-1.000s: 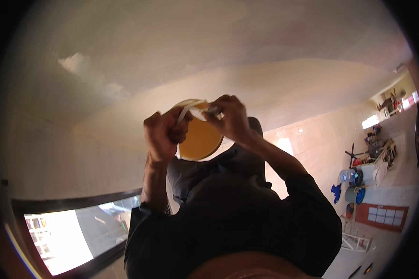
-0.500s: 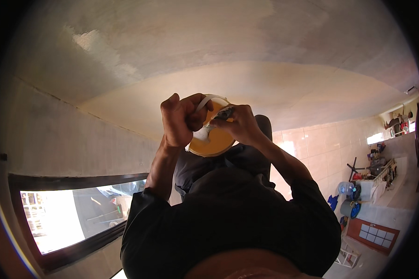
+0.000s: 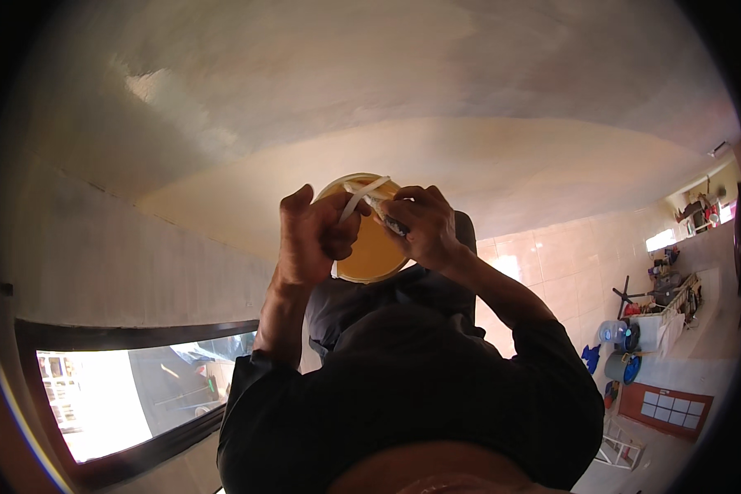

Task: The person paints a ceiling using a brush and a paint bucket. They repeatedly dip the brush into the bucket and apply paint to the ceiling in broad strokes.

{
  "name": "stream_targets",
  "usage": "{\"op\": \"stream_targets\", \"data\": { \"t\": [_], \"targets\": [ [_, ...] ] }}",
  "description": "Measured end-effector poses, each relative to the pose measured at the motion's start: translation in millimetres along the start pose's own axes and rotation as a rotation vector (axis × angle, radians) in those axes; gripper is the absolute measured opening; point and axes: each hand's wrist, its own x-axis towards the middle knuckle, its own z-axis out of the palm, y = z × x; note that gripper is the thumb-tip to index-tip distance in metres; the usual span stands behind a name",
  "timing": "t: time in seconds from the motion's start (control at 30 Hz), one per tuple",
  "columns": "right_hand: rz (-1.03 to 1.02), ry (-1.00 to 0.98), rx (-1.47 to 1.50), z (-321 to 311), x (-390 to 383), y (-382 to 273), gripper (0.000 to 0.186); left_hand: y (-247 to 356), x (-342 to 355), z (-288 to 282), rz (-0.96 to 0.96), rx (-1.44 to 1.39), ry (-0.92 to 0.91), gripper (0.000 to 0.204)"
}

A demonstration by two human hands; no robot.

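Observation:
A round bucket with a yellow-orange inside (image 3: pixel 369 251) hangs in front of my body, above my dark-clothed legs. My left hand (image 3: pixel 313 233) is closed on its pale bail handle (image 3: pixel 365 196) at the left side, thumb sticking up. At the right side of the bucket, the fingers of my right hand (image 3: pixel 426 226) are closed round a tool with a dark, whitish-smeared handle (image 3: pixel 396 226). The tool's whitish end lies over the bucket's opening, partly behind the bail handle. My fingers hide much of the tool, so its exact kind cannot be made out.
A smooth, patchy grey and cream wall (image 3: pixel 370 90) curves ahead. Low on the left is a dark-framed window (image 3: pixel 152 395). To the right are pale floor tiles (image 3: pixel 572 263), a water bottle (image 3: pixel 612 331), a blue-lined bucket (image 3: pixel 622 367) and a brown paned door (image 3: pixel 665 412).
My right hand has turned and shifted slightly right, and the whitish tool end now shows across the bucket's upper part. My left hand has moved slightly left, still on the bail handle.

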Motion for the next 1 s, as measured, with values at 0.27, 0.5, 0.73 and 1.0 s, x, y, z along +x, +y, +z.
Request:
{"op": "stream_targets", "data": {
  "t": [0.27, 0.5, 0.73, 1.0],
  "targets": [
    [0.012, 0.089, -0.038, 0.6, 1.8, -2.0, 0.020, 3.3, 1.6, 0.9, 0.048, 0.056, -0.014, 0.090],
    [0.363, -0.069, 0.333, -12.7, 8.0, -6.0, 0.017, 6.9, 14.9, 1.8, 0.113, 0.088, 0.016, 0.084],
    [0.635, -0.331, 0.776, 0.9, 2.6, 3.8, 0.021, 3.5, 27.8, -0.7, 0.102, 0.051, 0.049, 0.082],
    [0.238, -0.082, 0.344, -12.9, 5.3, -0.4, 0.021, 2.8, 16.7, -1.8, 0.081, 0.067, 0.036, 0.085]
  ]
}}
